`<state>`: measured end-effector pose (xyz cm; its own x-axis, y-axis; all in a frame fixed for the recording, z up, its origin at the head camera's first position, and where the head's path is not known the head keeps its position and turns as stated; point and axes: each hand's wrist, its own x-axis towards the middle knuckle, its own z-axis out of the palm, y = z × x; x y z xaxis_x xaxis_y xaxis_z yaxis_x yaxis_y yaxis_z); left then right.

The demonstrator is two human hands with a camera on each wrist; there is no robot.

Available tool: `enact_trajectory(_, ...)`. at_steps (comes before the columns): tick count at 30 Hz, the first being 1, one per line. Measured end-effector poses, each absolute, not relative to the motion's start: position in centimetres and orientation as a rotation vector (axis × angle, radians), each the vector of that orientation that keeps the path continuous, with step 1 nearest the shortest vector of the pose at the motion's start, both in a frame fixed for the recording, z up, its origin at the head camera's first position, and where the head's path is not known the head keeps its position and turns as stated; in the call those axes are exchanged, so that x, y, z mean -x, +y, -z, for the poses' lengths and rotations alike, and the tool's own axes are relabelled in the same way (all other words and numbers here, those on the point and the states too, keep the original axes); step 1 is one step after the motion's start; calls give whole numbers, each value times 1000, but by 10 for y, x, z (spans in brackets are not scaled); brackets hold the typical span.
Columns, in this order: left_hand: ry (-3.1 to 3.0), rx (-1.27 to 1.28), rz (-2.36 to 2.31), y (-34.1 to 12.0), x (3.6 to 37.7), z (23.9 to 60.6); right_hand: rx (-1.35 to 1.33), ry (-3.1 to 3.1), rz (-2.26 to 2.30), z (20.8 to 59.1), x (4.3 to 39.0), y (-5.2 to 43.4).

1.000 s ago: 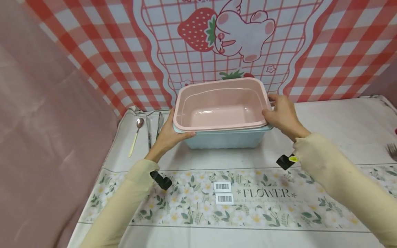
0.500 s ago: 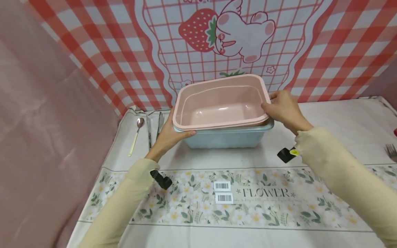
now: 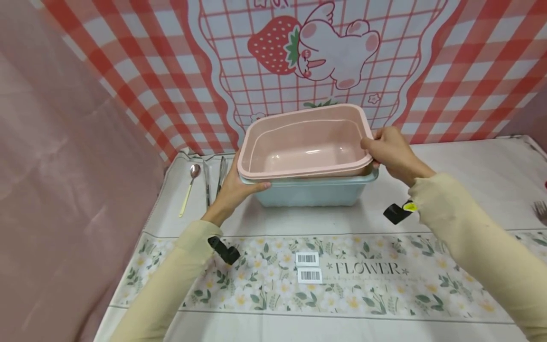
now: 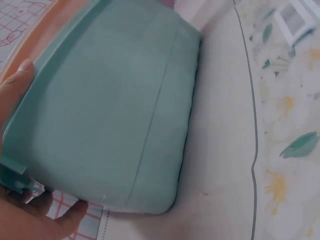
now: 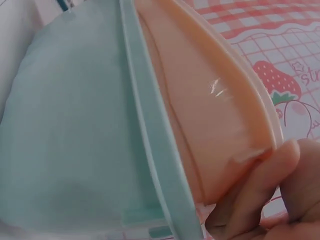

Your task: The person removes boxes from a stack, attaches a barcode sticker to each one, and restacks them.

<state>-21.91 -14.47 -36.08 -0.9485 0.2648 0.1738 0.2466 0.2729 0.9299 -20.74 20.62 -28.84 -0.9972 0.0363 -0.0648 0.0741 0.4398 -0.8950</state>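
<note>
A pink plastic basin (image 3: 299, 147) sits nested in a light blue basin (image 3: 312, 192), its right end raised above the blue rim. With thumb and fingers my right hand (image 3: 393, 152) pinches the pink rim at the right end. In the right wrist view, the outer wall of the pink basin (image 5: 200, 100) shows above the blue basin's rim (image 5: 150, 120). My left hand (image 3: 232, 190) grips the left end of the blue basin, thumb along the front rim. The left wrist view has its fingers (image 4: 70, 220) curled beneath the end of the blue basin (image 4: 110, 110).
Left of the basins lie a spoon (image 3: 188, 190) with a pale yellow handle and two metal utensils (image 3: 207, 183), partly behind my left hand. A fork (image 3: 540, 211) is at the right edge. Behind stands a red checked cloth (image 3: 171, 71); two barcode labels (image 3: 308, 267) lie in front.
My right hand has lifted the right end of the pink basin out of the blue one, tilting it. The left hand has stayed at the left end.
</note>
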Motion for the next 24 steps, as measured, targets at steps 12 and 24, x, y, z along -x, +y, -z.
enact_trajectory(12, 2569, -233, -1671, -142, 218, 355, -88, 2581, 1829, 267, 202, 217)
enact_trajectory(24, 2568, -202, -1582, -141, 221, 355, -86, 2402, 2126, 234, 190, 243)
